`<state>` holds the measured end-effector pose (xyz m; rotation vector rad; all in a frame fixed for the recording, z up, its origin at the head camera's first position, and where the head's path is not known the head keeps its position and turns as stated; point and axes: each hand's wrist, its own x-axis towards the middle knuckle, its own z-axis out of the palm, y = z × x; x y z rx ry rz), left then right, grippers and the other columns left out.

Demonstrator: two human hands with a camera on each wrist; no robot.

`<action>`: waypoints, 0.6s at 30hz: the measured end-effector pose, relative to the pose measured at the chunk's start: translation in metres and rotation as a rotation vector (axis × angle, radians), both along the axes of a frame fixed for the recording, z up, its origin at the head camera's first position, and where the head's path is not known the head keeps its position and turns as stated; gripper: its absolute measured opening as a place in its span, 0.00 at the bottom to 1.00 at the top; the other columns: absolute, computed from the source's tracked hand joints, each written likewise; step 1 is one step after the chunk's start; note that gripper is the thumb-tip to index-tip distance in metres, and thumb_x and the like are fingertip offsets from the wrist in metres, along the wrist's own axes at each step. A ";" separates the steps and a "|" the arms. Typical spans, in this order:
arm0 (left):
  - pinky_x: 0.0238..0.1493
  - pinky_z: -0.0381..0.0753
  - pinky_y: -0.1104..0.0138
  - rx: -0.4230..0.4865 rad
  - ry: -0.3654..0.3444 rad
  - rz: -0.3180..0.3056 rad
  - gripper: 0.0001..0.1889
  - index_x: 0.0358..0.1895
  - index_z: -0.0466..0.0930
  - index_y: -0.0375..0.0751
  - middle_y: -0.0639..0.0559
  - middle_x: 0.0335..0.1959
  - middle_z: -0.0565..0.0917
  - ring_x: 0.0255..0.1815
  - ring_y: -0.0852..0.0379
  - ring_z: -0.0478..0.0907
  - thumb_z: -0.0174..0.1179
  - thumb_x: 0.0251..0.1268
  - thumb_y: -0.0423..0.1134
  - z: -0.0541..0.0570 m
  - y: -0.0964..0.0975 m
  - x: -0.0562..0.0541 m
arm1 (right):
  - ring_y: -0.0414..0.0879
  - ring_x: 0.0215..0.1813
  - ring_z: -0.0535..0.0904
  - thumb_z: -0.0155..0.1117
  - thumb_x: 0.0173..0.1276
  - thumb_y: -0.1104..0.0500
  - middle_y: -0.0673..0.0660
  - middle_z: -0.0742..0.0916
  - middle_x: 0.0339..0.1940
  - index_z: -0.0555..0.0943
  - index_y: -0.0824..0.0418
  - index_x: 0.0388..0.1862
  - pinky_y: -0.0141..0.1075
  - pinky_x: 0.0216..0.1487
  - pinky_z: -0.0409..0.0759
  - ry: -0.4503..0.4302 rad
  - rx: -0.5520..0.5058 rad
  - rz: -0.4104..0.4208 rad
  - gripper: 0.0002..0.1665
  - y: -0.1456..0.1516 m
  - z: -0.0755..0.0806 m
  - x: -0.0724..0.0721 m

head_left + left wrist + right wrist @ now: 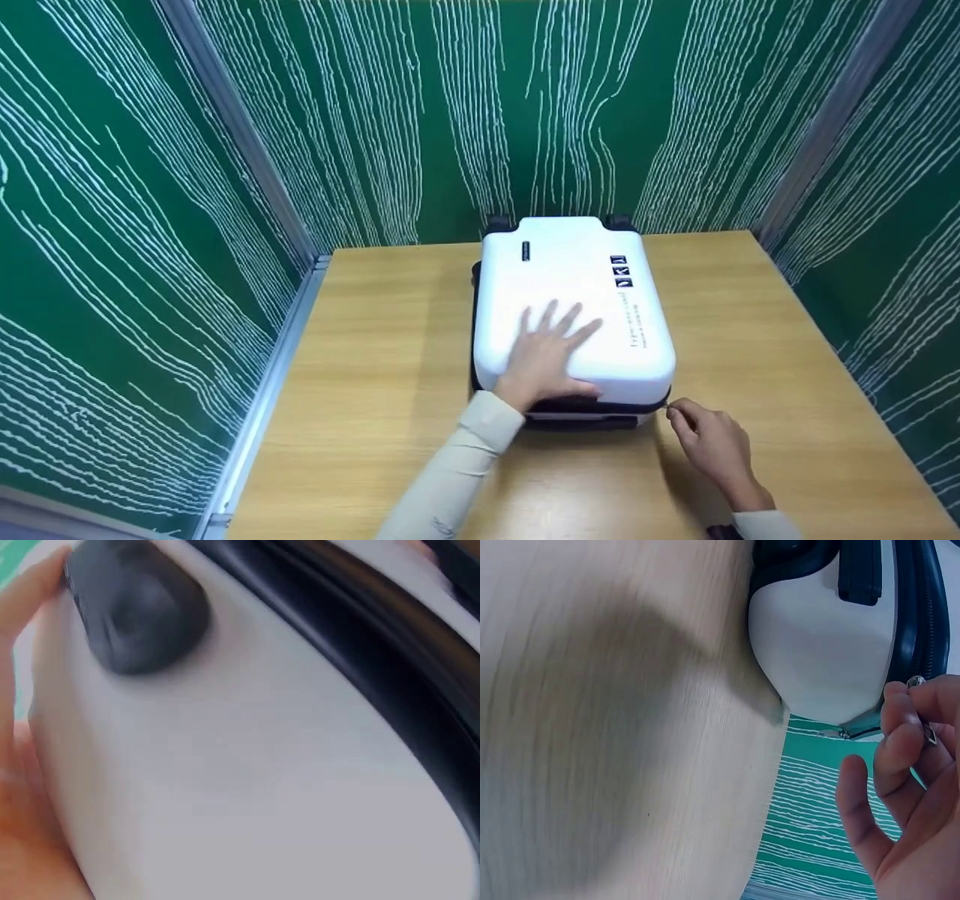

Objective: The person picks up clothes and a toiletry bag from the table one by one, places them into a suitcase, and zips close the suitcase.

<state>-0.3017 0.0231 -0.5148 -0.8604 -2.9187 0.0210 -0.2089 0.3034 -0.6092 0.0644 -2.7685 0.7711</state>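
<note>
A small white hard-shell suitcase (pixel 570 300) lies flat on the wooden table, its wheels at the back. My left hand (pixel 541 360) rests on the front of its upper shell with the fingers spread, the thumb near the front edge. In the left wrist view, part of that hand (pixel 26 825) shows beside a black handle (pixel 146 611) and the dark zipper band (pixel 375 675). At the front right corner, my right hand (pixel 712 442) pinches a metal zipper pull (pixel 916 681) between thumb and fingers. Another zipper pull (pixel 843 733) hangs farther along the suitcase's edge in the right wrist view.
The wooden table (pixel 382 360) extends to both sides of the suitcase. Green panels with white wavy lines (pixel 457 112) enclose it at the back and sides, with metal posts (pixel 240 127) at the corners. A metal rail (pixel 262 390) runs along the left edge.
</note>
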 end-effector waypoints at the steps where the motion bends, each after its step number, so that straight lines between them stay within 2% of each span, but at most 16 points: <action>1: 0.80 0.42 0.37 0.024 -0.011 0.015 0.60 0.81 0.37 0.78 0.60 0.86 0.44 0.87 0.44 0.40 0.50 0.42 0.90 0.000 -0.011 -0.002 | 0.44 0.26 0.75 0.63 0.73 0.57 0.52 0.90 0.29 0.88 0.55 0.41 0.39 0.25 0.66 -0.003 0.003 -0.006 0.07 0.000 0.000 -0.001; 5: 0.74 0.49 0.29 0.125 -0.031 0.083 0.64 0.81 0.42 0.78 0.60 0.86 0.45 0.87 0.40 0.38 0.53 0.34 0.92 -0.003 -0.050 -0.006 | 0.44 0.25 0.74 0.60 0.74 0.57 0.54 0.90 0.30 0.88 0.57 0.42 0.38 0.24 0.65 -0.020 0.004 -0.032 0.10 0.001 0.002 -0.005; 8: 0.69 0.58 0.27 0.192 -0.039 0.084 0.65 0.82 0.43 0.76 0.59 0.87 0.44 0.87 0.39 0.36 0.57 0.33 0.90 -0.008 -0.066 -0.006 | 0.45 0.24 0.73 0.58 0.75 0.57 0.55 0.89 0.29 0.87 0.58 0.43 0.38 0.24 0.63 -0.031 0.009 -0.055 0.12 0.004 0.002 -0.011; 11: 0.66 0.65 0.28 0.212 -0.028 0.070 0.65 0.82 0.43 0.74 0.58 0.87 0.44 0.87 0.41 0.36 0.59 0.36 0.88 -0.014 -0.070 -0.003 | 0.45 0.23 0.71 0.57 0.76 0.56 0.55 0.88 0.28 0.87 0.58 0.43 0.38 0.23 0.62 -0.029 0.008 -0.065 0.12 0.008 0.002 -0.017; 18: 0.69 0.65 0.30 0.231 -0.002 0.063 0.62 0.82 0.44 0.73 0.57 0.87 0.45 0.87 0.43 0.37 0.60 0.41 0.86 -0.019 -0.067 0.011 | 0.45 0.22 0.71 0.54 0.79 0.54 0.56 0.88 0.30 0.86 0.57 0.43 0.38 0.23 0.61 -0.060 0.002 -0.049 0.14 0.021 0.003 -0.032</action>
